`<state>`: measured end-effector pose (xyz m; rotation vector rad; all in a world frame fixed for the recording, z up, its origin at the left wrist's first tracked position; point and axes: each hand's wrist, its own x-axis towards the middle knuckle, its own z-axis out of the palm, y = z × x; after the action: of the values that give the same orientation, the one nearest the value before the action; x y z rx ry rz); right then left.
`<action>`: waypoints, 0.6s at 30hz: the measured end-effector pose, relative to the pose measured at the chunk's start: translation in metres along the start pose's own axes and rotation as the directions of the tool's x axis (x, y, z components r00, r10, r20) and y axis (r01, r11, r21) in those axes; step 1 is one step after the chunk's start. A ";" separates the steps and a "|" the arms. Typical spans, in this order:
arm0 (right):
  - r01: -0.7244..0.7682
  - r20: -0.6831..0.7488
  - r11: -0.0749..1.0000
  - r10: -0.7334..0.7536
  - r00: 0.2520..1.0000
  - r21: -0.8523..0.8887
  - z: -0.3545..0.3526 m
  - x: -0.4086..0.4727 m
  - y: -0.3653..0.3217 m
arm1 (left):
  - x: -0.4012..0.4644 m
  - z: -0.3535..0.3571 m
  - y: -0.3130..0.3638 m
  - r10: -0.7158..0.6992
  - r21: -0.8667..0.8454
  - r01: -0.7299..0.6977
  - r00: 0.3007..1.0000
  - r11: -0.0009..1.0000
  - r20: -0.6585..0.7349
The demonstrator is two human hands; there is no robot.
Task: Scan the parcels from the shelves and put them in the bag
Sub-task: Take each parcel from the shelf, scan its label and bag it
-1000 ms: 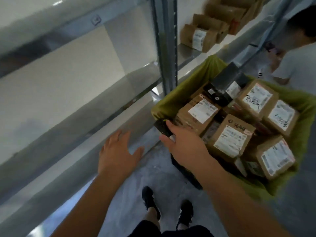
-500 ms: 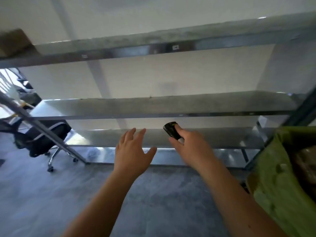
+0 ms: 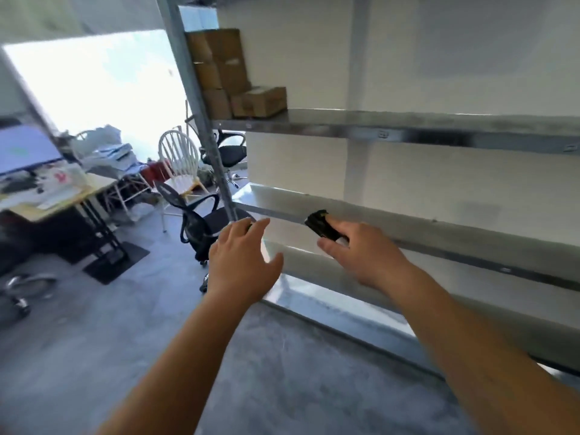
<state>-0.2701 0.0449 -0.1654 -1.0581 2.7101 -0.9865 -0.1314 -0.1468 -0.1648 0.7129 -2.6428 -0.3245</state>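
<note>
Progress: the shelves directly ahead carry no parcels; the only parcels in view are the cardboard boxes [image 3: 233,73] stacked at the left end of the upper shelf [image 3: 392,127], against the steel upright [image 3: 201,120]. By my reading, those are yet to be scanned.
Bag: out of view, so how full it is cannot be told.
Right hand [image 3: 365,255]: grasps a small black handheld scanner [image 3: 321,224], thumb on top, its nose pointing at the middle shelf edge [image 3: 439,233].
Left hand [image 3: 243,262]: released, fingers spread and holding nothing, near the upright's lower part.
Next step, as a judgement: reach up and left to the box stack, scan a label, then carry the box to the bag.
Edges: the metal shelf lips jut forward just beyond both hands; the upright stands between the left hand and the boxes.
Open room: grey floor [image 3: 110,324] lies free below the arms; a black office chair [image 3: 201,221] and a cluttered desk [image 3: 47,199] crowd the left side, beyond the upright.
</note>
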 end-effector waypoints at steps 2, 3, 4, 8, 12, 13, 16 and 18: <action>0.054 0.016 0.999 -0.054 0.998 -0.004 0.015 0.016 -0.033 | 0.001 -0.019 -0.031 -0.025 0.005 0.026 0.999 1.000 -0.034; 0.076 0.023 0.997 -0.076 0.997 -0.002 0.021 0.023 -0.048 | 0.003 -0.027 -0.044 -0.038 0.008 0.038 0.998 0.999 -0.049; 0.096 0.029 0.995 -0.096 0.995 -0.003 0.026 0.031 -0.061 | 0.005 -0.034 -0.056 -0.048 0.014 0.049 0.997 0.999 -0.060; 0.185 0.039 0.983 -0.184 0.982 0.003 0.040 0.063 -0.101 | 0.021 -0.050 -0.088 -0.079 0.008 0.080 0.993 0.997 -0.085; 0.219 0.001 0.976 -0.219 0.976 0.001 0.047 0.103 -0.118 | 0.051 -0.051 -0.104 -0.070 -0.001 0.070 0.991 0.998 -0.110; 0.214 -0.004 0.977 -0.214 0.977 0.008 0.049 0.114 -0.119 | 0.061 -0.050 -0.107 -0.067 0.001 0.067 0.991 0.998 -0.112; 0.201 -0.008 0.979 -0.201 0.980 0.017 0.052 0.148 -0.120 | 0.098 -0.046 -0.114 -0.051 -0.002 0.051 0.991 0.999 -0.125; 0.196 -0.013 0.980 -0.196 0.981 0.025 0.054 0.174 -0.118 | 0.127 -0.043 -0.117 -0.029 -0.002 0.029 0.992 1.000 -0.125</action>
<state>-0.3186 -0.1599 -0.1114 -1.3392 2.6327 -1.0541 -0.1639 -0.3175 -0.1244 0.7468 -2.5171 -0.2784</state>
